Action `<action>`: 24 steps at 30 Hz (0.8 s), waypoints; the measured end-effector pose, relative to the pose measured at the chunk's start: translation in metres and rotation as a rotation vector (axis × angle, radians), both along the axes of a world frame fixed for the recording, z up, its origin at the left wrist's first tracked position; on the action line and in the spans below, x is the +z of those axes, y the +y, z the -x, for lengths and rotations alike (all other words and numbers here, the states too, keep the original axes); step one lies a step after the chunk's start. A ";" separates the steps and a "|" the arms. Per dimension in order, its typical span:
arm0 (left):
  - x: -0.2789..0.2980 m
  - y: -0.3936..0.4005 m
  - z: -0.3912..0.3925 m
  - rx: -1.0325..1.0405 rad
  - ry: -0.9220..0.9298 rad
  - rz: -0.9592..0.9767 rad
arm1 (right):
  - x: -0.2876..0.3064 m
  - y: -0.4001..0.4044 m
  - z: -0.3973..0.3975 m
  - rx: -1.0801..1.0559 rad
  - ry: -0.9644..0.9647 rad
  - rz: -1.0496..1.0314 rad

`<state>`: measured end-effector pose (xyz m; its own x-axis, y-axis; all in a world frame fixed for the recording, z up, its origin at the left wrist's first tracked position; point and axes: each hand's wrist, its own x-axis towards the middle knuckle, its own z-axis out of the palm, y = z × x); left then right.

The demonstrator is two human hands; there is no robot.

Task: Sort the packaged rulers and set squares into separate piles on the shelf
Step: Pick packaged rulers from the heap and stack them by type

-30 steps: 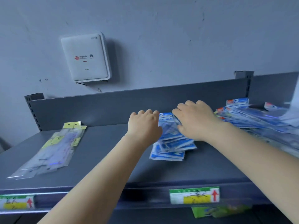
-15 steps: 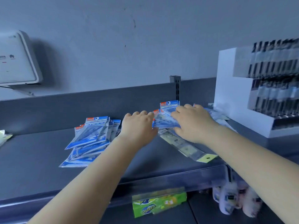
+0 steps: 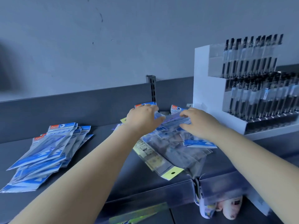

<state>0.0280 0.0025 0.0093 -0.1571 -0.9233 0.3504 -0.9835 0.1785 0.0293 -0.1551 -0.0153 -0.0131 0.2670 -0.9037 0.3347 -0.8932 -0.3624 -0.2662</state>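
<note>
Blue-headed packet (image 3: 175,120) atop the unsorted heap (image 3: 174,147), pinched between both hands' curled fingers (image 3: 186,114).

Grey shelf (image 3: 123,172): blue pile (image 3: 47,152) left, mixed heap (image 3: 169,147) centre, white pen rack (image 3: 210,88) right.

A dark shelf (image 3: 90,160) is seen from above. A messy heap of packs (image 3: 176,143) lies near the middle of the shelf. The left hand (image 3: 142,118) and the right hand (image 3: 196,122) are laid on top of the heap, fingers bent over the packs. A ruler pack (image 3: 155,157) with a yellow tab sticks out at the heap's near side. A pile of blue packs (image 3: 47,152) is spread well to the heap's left. A white pen rack (image 3: 242,88) stands just right of the heap.
</note>
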 end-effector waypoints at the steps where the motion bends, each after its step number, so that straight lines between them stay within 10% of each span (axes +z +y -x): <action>1: -0.002 -0.009 0.006 -0.006 0.032 -0.022 | -0.003 -0.002 0.002 -0.009 -0.045 0.002; 24: 0.001 -0.022 -0.015 0.074 0.658 -0.425 | -0.020 -0.017 0.011 0.010 -0.298 -0.065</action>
